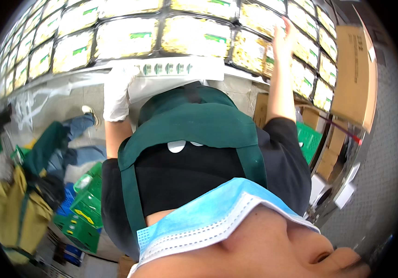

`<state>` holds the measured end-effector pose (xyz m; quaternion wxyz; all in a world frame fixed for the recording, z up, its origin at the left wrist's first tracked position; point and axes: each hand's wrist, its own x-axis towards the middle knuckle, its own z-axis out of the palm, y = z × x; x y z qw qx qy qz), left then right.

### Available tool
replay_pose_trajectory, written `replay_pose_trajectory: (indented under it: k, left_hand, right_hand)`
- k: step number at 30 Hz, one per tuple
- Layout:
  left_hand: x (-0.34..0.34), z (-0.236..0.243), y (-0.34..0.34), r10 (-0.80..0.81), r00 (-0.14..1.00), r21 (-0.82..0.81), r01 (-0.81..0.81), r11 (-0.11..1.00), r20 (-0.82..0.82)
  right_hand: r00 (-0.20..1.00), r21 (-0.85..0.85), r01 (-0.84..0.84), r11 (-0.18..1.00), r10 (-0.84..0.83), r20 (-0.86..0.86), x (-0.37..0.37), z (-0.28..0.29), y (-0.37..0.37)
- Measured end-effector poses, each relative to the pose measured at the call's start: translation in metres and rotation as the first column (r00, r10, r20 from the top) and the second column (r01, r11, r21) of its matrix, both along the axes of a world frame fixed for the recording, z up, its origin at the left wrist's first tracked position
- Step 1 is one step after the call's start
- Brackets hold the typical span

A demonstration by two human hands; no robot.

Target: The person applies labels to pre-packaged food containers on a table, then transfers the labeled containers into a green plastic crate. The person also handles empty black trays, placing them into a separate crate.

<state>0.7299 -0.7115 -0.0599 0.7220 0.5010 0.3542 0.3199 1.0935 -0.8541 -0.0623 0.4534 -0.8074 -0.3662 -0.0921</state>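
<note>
My left hand [119,92], in a white glove, is closed on the left end of a white sheet of labels [203,69]. A row of small green-printed labels runs along this sheet, which lies at the near edge of the packs. My bare right hand [284,41] reaches over the right part of the rows, its fingers stretched out and resting at the packs there. Beside its wrist is a black tray pack [249,52] of pale yellow food under clear film. Similar packs, such as one with a white and green label [127,38], fill the surface ahead.
A tall cardboard box [352,76] stands right of the packs. Beneath them at the right are a green crate [308,139] and more cartons. At the left, another person in an olive garment [16,213] is near stacked green crates [85,208].
</note>
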Motion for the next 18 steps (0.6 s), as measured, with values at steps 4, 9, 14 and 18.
replay_pose_trajectory:
  k: [4,9,14,18]
  left_hand:
    - [-0.013,-0.008,0.001,0.099,0.992,-0.025,-0.097,0.995,0.076]
    - [-0.027,0.001,-0.002,0.064,0.994,-0.007,-0.064,0.998,0.087]
    - [-0.033,0.017,-0.011,0.061,0.995,0.034,-0.064,0.997,0.085]
    - [-0.044,0.018,-0.003,0.018,0.984,0.164,0.012,0.986,-0.178]
  right_hand:
    - [0.676,0.123,-0.424,0.897,0.404,-0.616,-0.114,0.026,-0.017]
    - [0.555,0.349,-0.481,0.804,0.588,-0.588,-0.17,0.003,0.003]
    - [0.331,0.367,-0.471,0.802,0.547,-0.769,-0.178,0.015,-0.002]
    - [0.331,0.326,-0.436,0.839,0.486,-0.809,-0.181,0.029,-0.007]
